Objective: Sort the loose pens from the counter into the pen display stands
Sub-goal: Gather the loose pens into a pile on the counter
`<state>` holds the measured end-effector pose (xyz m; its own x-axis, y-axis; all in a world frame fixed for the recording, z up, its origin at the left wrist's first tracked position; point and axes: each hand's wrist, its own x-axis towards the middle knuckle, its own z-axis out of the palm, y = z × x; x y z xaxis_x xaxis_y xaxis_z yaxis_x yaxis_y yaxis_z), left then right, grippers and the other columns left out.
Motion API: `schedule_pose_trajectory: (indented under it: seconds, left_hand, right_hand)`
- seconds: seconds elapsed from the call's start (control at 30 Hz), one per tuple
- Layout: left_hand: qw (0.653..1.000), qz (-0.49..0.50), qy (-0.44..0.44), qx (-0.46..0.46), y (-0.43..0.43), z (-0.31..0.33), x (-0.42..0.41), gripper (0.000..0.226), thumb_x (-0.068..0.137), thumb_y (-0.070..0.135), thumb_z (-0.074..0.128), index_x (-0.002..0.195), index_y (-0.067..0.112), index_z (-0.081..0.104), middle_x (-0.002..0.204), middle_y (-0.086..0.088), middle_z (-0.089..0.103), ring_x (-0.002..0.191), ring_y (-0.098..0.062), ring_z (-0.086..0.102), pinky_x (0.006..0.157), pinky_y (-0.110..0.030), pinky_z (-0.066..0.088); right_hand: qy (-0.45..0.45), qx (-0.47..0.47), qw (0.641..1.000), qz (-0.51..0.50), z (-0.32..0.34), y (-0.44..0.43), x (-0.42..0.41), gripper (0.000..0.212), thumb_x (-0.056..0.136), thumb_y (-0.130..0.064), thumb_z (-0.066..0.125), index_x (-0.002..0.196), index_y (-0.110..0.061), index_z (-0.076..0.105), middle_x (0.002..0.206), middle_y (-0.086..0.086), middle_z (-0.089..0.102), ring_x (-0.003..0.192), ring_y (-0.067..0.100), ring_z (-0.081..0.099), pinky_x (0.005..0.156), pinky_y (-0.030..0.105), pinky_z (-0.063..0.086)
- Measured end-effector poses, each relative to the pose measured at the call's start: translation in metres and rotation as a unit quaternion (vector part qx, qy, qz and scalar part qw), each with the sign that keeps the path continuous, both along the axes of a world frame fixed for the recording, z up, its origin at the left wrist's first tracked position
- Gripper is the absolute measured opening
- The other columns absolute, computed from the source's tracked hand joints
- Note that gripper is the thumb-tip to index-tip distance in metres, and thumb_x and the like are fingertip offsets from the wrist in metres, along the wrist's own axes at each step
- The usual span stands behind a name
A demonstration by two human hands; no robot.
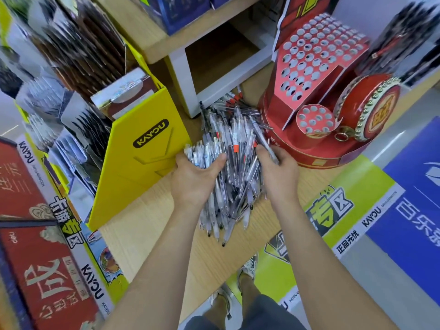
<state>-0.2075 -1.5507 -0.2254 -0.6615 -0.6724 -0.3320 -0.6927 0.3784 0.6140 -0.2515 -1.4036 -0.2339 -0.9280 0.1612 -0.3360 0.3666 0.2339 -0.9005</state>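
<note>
A big heap of loose clear and white pens (234, 148) lies on the wooden counter (152, 225) between a yellow stand and a red stand. My left hand (194, 179) grips a bundle of pens at the heap's left side, thumb across them. On the heap's right side my right hand (277, 171) holds a single pen between thumb and fingers. The red cardboard pen display stand (316, 75) rises at the right, its sloped top full of round holes, with a smaller round holed block (315, 119) in front.
A yellow KAYOU display box (140, 153) with card packs stands close on the left. A red drum ornament (371, 108) sits right of the red stand. A white shelf unit (190, 91) is behind the heap. The counter's front edge runs diagonally; my feet show below.
</note>
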Motion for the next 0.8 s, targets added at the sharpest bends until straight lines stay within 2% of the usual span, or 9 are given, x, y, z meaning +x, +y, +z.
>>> schedule_pose_trajectory:
  seconds: [0.03, 0.1, 0.17, 0.2, 0.27, 0.33, 0.47, 0.67, 0.8]
  left_hand:
    - [1.0, 0.003, 0.0, 0.004, 0.001, 0.001, -0.001, 0.106, 0.068, 0.075, 0.063, 0.143, 0.008, 0.029, 0.142, -0.012, 0.047, 0.129, -0.033, 0.045, 0.097, -0.038, 0.042]
    - [1.0, 0.012, 0.003, 0.012, 0.004, 0.004, -0.004, 0.103, 0.071, 0.072, 0.063, 0.141, 0.005, 0.029, 0.141, -0.014, 0.048, 0.127, -0.033, 0.046, 0.094, -0.036, 0.042]
    - [1.0, 0.02, 0.004, 0.015, 0.009, 0.007, -0.01, 0.101, 0.072, 0.071, 0.063, 0.139, 0.003, 0.031, 0.138, -0.015, 0.05, 0.125, -0.033, 0.049, 0.091, -0.035, 0.043]
    - [1.0, 0.023, 0.002, 0.017, 0.011, 0.009, -0.012, 0.1, 0.072, 0.072, 0.063, 0.138, 0.003, 0.031, 0.137, -0.015, 0.051, 0.124, -0.033, 0.05, 0.089, -0.035, 0.043]
    - [1.0, 0.023, 0.002, 0.014, 0.014, 0.011, -0.014, 0.101, 0.072, 0.072, 0.062, 0.139, 0.003, 0.03, 0.135, -0.014, 0.052, 0.123, -0.033, 0.051, 0.088, -0.034, 0.043]
    - [1.0, 0.013, 0.006, 0.012, 0.014, 0.011, -0.011, 0.103, 0.072, 0.072, 0.062, 0.142, 0.004, 0.028, 0.138, -0.013, 0.051, 0.125, -0.032, 0.049, 0.09, -0.034, 0.043]
    - [1.0, 0.008, -0.004, 0.013, 0.012, 0.01, -0.01, 0.105, 0.073, 0.074, 0.06, 0.145, 0.007, 0.024, 0.142, -0.012, 0.048, 0.128, -0.031, 0.047, 0.094, -0.034, 0.042]
    - [0.999, -0.022, 0.007, -0.048, 0.026, 0.013, -0.027, 0.096, 0.072, 0.074, 0.061, 0.135, 0.008, 0.033, 0.114, -0.009, 0.064, 0.105, -0.029, 0.062, 0.068, -0.027, 0.037]
    - [0.998, -0.057, -0.006, -0.022, 0.018, 0.011, -0.033, 0.092, 0.073, 0.074, 0.06, 0.134, 0.009, 0.036, 0.121, -0.01, 0.062, 0.111, -0.031, 0.059, 0.073, -0.029, 0.041]
  right_hand:
    - [0.006, 0.031, 0.999, 0.012, 0.0, 0.0, -0.003, 0.012, 0.088, -0.042, 0.066, 0.081, -0.034, 0.061, 0.077, -0.017, 0.063, 0.076, 0.005, 0.06, 0.07, 0.018, 0.045]
    - [0.005, 0.058, 0.998, 0.029, 0.001, -0.006, -0.006, 0.026, 0.086, -0.052, 0.064, 0.094, -0.027, 0.062, 0.083, -0.011, 0.066, 0.085, 0.016, 0.064, 0.077, 0.028, 0.048]
    - [-0.001, 0.081, 0.994, 0.074, 0.0, -0.019, -0.001, 0.062, 0.083, -0.062, 0.062, 0.125, -0.016, 0.052, 0.115, 0.002, 0.065, 0.11, 0.024, 0.06, 0.095, 0.033, 0.047]
    - [0.002, 0.096, 0.991, 0.098, -0.004, -0.025, 0.003, 0.078, 0.082, -0.064, 0.061, 0.139, -0.013, 0.041, 0.133, 0.007, 0.056, 0.124, 0.025, 0.052, 0.104, 0.033, 0.041]
    - [0.022, 0.129, 0.983, 0.13, -0.008, -0.032, 0.01, 0.092, 0.085, -0.065, 0.055, 0.152, -0.012, 0.021, 0.151, 0.012, 0.037, 0.139, 0.026, 0.035, 0.112, 0.034, 0.028]
    - [0.038, 0.143, 0.979, 0.141, -0.013, -0.03, 0.011, 0.091, 0.088, -0.066, 0.049, 0.155, -0.017, 0.012, 0.156, 0.012, 0.03, 0.143, 0.026, 0.028, 0.114, 0.035, 0.024]
    - [0.06, 0.176, 0.975, 0.124, -0.021, -0.024, 0.017, 0.085, 0.088, -0.064, 0.051, 0.155, -0.021, 0.019, 0.156, 0.007, 0.031, 0.141, 0.026, 0.03, 0.115, 0.037, 0.024]
    - [0.067, 0.051, 0.995, 0.058, -0.025, -0.025, 0.016, 0.073, 0.089, -0.058, 0.051, 0.15, -0.024, 0.032, 0.149, -0.004, 0.044, 0.138, 0.013, 0.038, 0.115, 0.04, 0.032]
    - [0.068, 0.033, 0.994, 0.074, -0.023, -0.022, 0.014, 0.065, 0.088, -0.053, 0.052, 0.147, -0.028, 0.037, 0.144, -0.006, 0.047, 0.133, 0.008, 0.04, 0.115, 0.039, 0.032]
